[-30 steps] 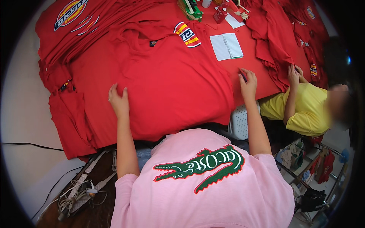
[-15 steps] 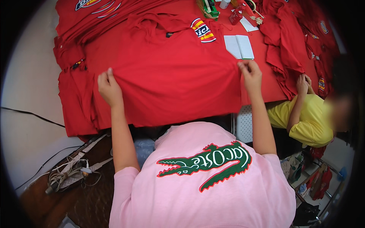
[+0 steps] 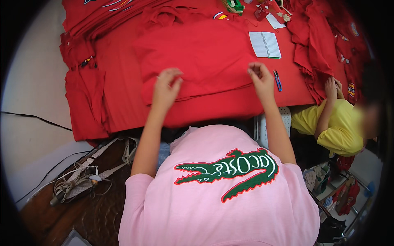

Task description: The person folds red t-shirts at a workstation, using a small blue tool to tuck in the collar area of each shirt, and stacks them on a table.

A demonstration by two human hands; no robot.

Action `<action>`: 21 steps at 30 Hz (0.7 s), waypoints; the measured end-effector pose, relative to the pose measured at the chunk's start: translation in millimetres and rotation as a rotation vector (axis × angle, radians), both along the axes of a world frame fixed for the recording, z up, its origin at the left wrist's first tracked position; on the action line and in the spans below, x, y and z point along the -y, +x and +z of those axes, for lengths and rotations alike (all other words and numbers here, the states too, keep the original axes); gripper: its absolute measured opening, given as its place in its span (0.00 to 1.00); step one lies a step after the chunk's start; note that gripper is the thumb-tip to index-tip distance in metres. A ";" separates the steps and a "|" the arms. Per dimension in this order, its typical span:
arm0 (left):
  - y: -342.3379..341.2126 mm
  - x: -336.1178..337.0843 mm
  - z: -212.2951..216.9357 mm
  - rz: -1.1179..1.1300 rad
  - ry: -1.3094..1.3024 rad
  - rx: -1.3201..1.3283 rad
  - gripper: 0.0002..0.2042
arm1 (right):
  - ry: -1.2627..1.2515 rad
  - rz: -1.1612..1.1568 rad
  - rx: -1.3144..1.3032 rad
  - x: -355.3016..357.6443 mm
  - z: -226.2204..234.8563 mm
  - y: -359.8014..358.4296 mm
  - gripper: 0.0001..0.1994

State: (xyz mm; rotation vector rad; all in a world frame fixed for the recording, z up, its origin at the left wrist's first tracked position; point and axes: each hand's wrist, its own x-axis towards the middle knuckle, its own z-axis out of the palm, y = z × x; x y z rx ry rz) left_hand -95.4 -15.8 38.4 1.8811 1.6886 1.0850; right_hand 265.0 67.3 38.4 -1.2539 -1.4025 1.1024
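Both of my hands sit at the near edge of a folded red garment [image 3: 197,57] in the middle of the frame. My left hand [image 3: 166,87] has its fingers curled loosely over that edge, and my right hand [image 3: 260,78] is bunched the same way at the opposite corner; whether either is pinching cloth or only resting on it, I cannot tell. Set at the two corners, I judge they keep the fold square and flat. The garment lies on a red-covered table [image 3: 119,102], with more red clothing [image 3: 102,12] heaped along the upper left and a second pile [image 3: 316,53] at the upper right. An open notebook [image 3: 265,44] and small blue snips [image 3: 278,80] lie just right of my right hand. Another person in a yellow shirt [image 3: 332,127] leans in at the right edge.
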 end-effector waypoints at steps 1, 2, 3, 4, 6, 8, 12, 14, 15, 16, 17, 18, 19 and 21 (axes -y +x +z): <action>15.9 14.8 -0.8 -0.044 -0.051 0.001 0.12 | -0.044 0.013 0.037 16.6 -7.8 -0.2 0.07; 29.6 25.2 -0.8 -0.084 -0.099 0.002 0.13 | -0.086 0.030 0.073 32.7 -12.3 -2.2 0.07; 38.3 29.7 -1.0 -0.084 -0.083 -0.041 0.13 | -0.126 0.050 0.109 46.4 -13.5 -5.7 0.07; 45.6 33.2 -1.5 -0.083 -0.068 -0.084 0.14 | -0.167 0.092 0.138 57.7 -13.9 -9.2 0.06; 54.6 33.5 -5.5 -0.092 -0.024 -0.147 0.13 | -0.245 0.194 0.184 74.1 -15.1 -25.0 0.06; 56.8 23.5 -12.3 -0.110 0.027 -0.181 0.11 | -0.182 0.353 0.263 85.9 -7.7 -43.6 0.07; 59.1 4.2 -12.8 -0.097 -0.111 -0.159 0.08 | 0.237 0.600 0.390 88.7 0.8 -85.6 0.13; 59.5 -8.2 -1.4 -0.110 -0.145 -0.116 0.08 | 0.214 0.644 0.484 93.1 7.9 -104.0 0.21; 58.4 -15.0 9.3 -0.091 -0.086 -0.071 0.07 | 0.083 0.730 0.617 91.0 8.7 -107.7 0.30; 53.9 -21.4 20.6 -0.075 -0.027 -0.026 0.06 | 0.117 0.757 0.662 89.6 5.4 -111.2 0.35; 48.9 -29.4 44.6 -0.059 0.035 0.020 0.06 | 0.025 0.765 0.683 86.0 11.6 -116.1 0.36; 42.6 -38.8 77.9 -0.001 0.220 0.026 0.06 | -0.069 0.766 0.703 82.4 17.8 -118.7 0.37; 31.0 -47.6 115.7 0.050 0.386 -0.039 0.06 | 0.041 0.754 0.750 78.2 19.4 -117.6 0.37; -1.2 -57.3 184.8 0.158 0.564 -0.079 0.06 | 0.260 0.732 0.838 71.0 14.8 -115.1 0.38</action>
